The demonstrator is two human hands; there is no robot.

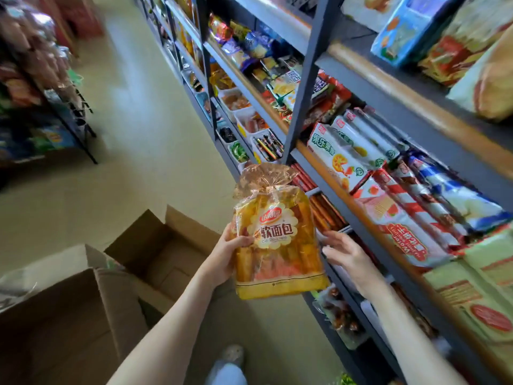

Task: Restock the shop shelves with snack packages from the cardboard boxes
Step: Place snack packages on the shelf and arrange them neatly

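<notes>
Left hand: raised, grips bag at its left edge, thumb across front.
Right hand: just right of bag, fingers loosely spread, holds nothing.

Dark metal shelves run along the right, packed with biscuit packs lying side by side, with white tubs lower down. On the pale floor stand an open cardboard box and a second box just beside it.
</notes>
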